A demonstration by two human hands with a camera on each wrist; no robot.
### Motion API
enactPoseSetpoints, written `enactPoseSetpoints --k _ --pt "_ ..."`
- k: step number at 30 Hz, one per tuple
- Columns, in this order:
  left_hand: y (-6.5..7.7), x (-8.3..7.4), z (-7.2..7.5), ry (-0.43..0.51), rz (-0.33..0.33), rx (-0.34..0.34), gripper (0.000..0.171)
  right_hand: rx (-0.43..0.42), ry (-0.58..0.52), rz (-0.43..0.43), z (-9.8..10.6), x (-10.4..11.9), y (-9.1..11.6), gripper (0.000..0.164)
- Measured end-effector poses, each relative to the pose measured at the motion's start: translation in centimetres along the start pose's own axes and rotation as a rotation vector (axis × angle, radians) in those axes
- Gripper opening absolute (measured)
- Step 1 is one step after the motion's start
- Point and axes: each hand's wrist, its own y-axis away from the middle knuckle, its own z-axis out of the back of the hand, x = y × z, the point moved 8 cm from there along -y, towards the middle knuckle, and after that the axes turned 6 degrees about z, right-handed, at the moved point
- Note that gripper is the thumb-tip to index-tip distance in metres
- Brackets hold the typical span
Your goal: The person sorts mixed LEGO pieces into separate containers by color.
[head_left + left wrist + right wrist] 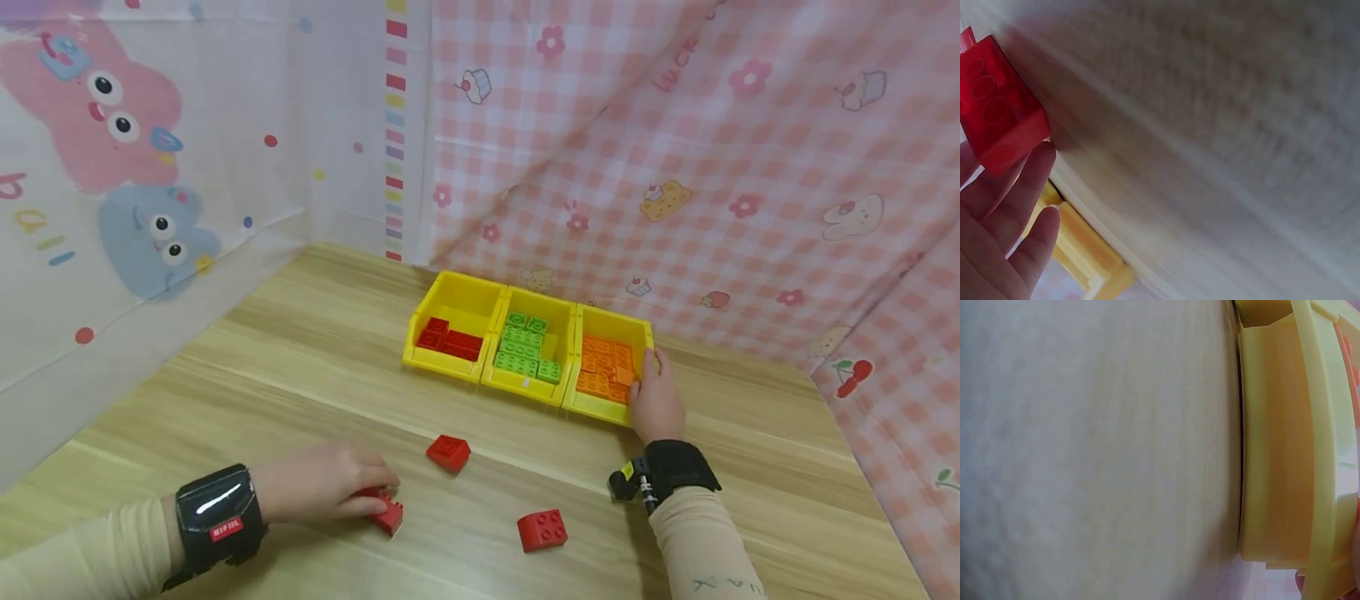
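On the wooden table my left hand (330, 481) pinches a red toy brick (389, 516) between thumb and fingers. The left wrist view has this red brick (1004, 112) at the fingertips, its underside tubes partly showing. My right hand (660, 402) grips the right side wall of the yellow bin (600, 408) that holds orange bricks (600, 367). One orange brick sits close to the thumb. In the right wrist view, the bin (1279, 444) fills the right side and only a bit of the hand shows at the lower edge.
Two loose red bricks, one (448, 452) near the left hand and another (543, 530) nearer the front, lie on the table. Joined to the orange bin are a middle bin (517, 393) of green bricks and a left bin (438, 362) of red bricks. Printed cloth (600, 167) hangs behind.
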Motion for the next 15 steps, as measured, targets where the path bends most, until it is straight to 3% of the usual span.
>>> enactPoseSetpoints --k 4,10,15 --pt "0.08 -0.18 -0.12 0.044 0.016 0.04 0.036 -0.007 -0.005 0.0 0.05 0.0 0.12 0.057" --pt "0.22 -0.5 -0.23 0.036 0.028 0.079 0.04 -0.002 -0.013 -0.006 0.17 0.12 0.15 0.057" --pt "0.22 -0.25 -0.48 0.042 0.025 0.096 0.03 -0.003 -0.005 -0.003 0.24 0.25 0.21 0.057"
